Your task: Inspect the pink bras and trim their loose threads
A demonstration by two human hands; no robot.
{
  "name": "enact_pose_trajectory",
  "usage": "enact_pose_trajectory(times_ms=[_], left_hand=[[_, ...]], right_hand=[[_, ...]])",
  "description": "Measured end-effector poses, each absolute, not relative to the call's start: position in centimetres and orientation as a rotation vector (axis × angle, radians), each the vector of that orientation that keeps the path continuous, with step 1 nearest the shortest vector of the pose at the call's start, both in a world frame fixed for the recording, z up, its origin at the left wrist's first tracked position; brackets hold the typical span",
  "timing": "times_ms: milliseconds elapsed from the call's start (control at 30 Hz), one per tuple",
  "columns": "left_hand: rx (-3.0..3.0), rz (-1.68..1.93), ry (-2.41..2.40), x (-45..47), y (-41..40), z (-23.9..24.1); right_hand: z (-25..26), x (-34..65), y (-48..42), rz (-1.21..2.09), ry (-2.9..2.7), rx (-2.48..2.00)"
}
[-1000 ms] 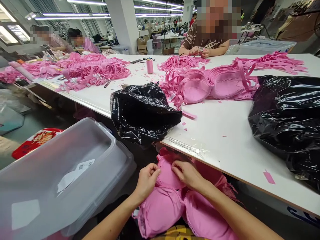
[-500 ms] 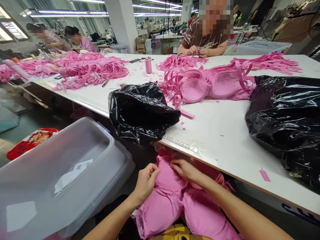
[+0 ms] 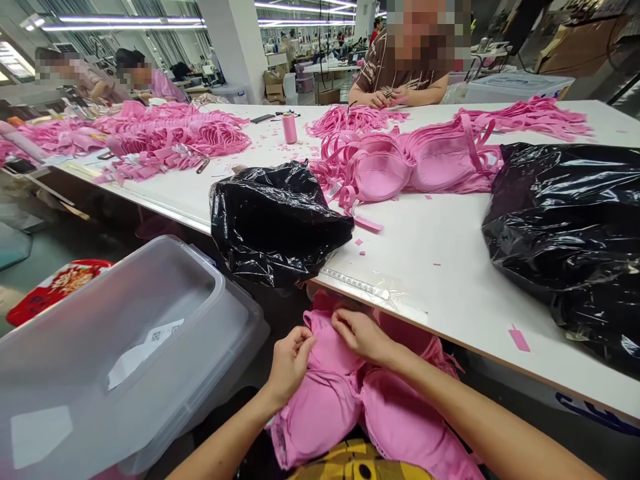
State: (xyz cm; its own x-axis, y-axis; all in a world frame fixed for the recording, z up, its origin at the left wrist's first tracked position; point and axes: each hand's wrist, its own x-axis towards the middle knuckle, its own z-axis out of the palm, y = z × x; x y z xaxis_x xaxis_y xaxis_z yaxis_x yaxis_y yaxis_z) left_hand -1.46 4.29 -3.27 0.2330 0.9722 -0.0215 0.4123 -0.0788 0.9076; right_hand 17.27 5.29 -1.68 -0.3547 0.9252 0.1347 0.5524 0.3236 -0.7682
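Note:
A pink padded bra (image 3: 330, 407) lies on my lap, below the front edge of the white table (image 3: 450, 280). My left hand (image 3: 289, 363) pinches the fabric at the bra's upper left edge, fingers closed. My right hand (image 3: 361, 335) grips the top of the same bra a little farther right, fingers curled on the fabric. Both forearms reach in from the bottom of the view.
A small black plastic bag (image 3: 277, 223) sits on the table edge just above my hands, a larger black bag (image 3: 570, 227) at right. Stacked pink bras (image 3: 410, 167) and straps lie mid-table. A clear plastic bin (image 3: 110, 353) stands at left. A person (image 3: 400, 73) works across the table.
Both hands have shifted slightly up and left on the bra, still pinching its top edge. The view has tilted a little.

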Motion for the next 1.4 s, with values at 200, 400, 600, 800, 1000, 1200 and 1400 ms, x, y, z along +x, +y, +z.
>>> enact_pose_trajectory(times_ms=[200, 400, 600, 800, 1000, 1200, 1400], left_hand=[[1.72, 0.97, 1.329, -0.2, 3.5, -2.7], [1.488, 0.909, 1.3, -1.2, 4.5, -2.7], [1.033, 0.836, 1.186, -1.9, 5.3, -2.7], [1.083, 0.678, 1.068, -2.1, 6.1, -1.2], [1.099, 0.626, 1.1, -2.4, 6.7, -0.9], [1.341, 0.718, 1.161, -1.8, 6.0, -1.1], [1.372, 0.839, 1.257, -1.5, 4.8, -1.9]], right_hand=[[-2.5, 16.7, 5.0, 0.838, -2.018, -1.278], [-2.9, 17.9, 5.3, 0.901, -1.909, -1.417], [-2.5, 18.6, 4.9, 0.918, -1.928, -1.438], [-2.2, 18.6, 4.9, 0.9, -1.979, -1.445], [-1.7, 18.0, 4.8, 0.902, -2.033, -1.371], [-1.2, 17.2, 5.6, 1.018, -1.964, -1.252], [-0.9, 16.6, 6.1, 1.051, -1.87, -1.41]])
